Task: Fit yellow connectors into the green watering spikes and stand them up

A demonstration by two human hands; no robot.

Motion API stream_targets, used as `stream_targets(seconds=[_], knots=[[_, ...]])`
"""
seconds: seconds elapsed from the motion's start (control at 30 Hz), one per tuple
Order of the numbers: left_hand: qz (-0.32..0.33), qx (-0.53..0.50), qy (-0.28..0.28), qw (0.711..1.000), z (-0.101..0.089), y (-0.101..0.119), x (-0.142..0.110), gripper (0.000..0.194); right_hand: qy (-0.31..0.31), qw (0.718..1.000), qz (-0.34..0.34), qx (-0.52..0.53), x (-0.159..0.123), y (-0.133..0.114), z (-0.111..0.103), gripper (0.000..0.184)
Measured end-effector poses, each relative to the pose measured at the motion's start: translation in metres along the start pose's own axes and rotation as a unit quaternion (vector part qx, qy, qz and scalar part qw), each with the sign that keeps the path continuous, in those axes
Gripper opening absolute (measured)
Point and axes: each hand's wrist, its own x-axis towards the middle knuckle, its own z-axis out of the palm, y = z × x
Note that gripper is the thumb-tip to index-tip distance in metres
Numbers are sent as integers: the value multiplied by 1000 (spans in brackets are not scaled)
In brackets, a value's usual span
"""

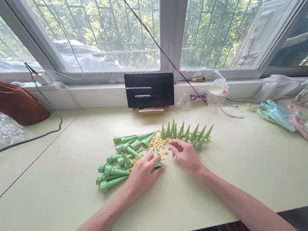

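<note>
My left hand [145, 169] has its fingers wrapped round a green plastic cone [156, 154], which stands point up on the table. To its right, my right hand [185, 155] hovers over the edge of a pile of small yellow plastic pieces [160, 142]. Its thumb and fingertips are drawn together in a pinch; whether a yellow piece sits between them is too small to tell. Several green cones with ribbed caps [112, 170] lie on their sides by my left hand. Behind my right hand, several green cones [184, 131] stand upright in a cluster.
A black tablet [150, 89] leans on a cardboard stand [151, 111] by the window. A bagged cup [216, 95], a coiled white cable [233, 111] and bagged pastel items [279, 116] lie right. A brown bag [10, 98] and a black cable [54, 131] are left.
</note>
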Motion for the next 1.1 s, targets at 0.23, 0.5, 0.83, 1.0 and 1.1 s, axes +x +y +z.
stream_targets(seconds=[0.23,0.5,0.83,1.0,1.1], knots=[[-8,4,0,1000,1,1,0,21,-4,1000,-3,-11,0,1,-1,21],[-11,6,37,999,0,4,-1,15,-5,1000,3,-29,0,1,-2,20],[6,-16,69,997,-2,3,-1,19,-36,995,-15,-89,0,4,1,16],[71,-98,163,979,-4,5,-1,8,-55,994,-10,-95,0,10,3,19],[145,-122,172,967,-3,6,-2,14,-60,993,-13,-101,-1,13,4,20]])
